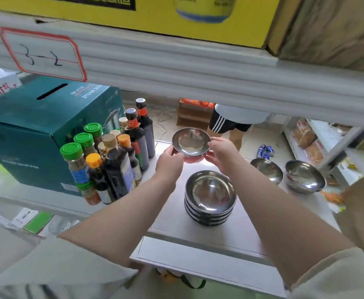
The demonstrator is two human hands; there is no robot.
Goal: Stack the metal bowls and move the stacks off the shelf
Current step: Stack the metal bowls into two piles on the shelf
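Note:
I hold one shiny metal bowl [190,141] in the air with both hands, tilted toward me, above the back of the white shelf [200,251]. My left hand [169,162] grips its left rim and my right hand [223,151] its right rim. Below it, nearer to me, a stack of several metal bowls [210,197] stands on the shelf. Two single metal bowls [267,169] [305,175] sit side by side at the right of the shelf.
Sauce and spice bottles [112,160] crowd the shelf's left, beside a teal cardboard box [36,130]. The upper shelf edge [198,70] hangs low overhead. Behind the shelf a person in black shorts [228,124] stands on the floor; cans [264,151] lie there.

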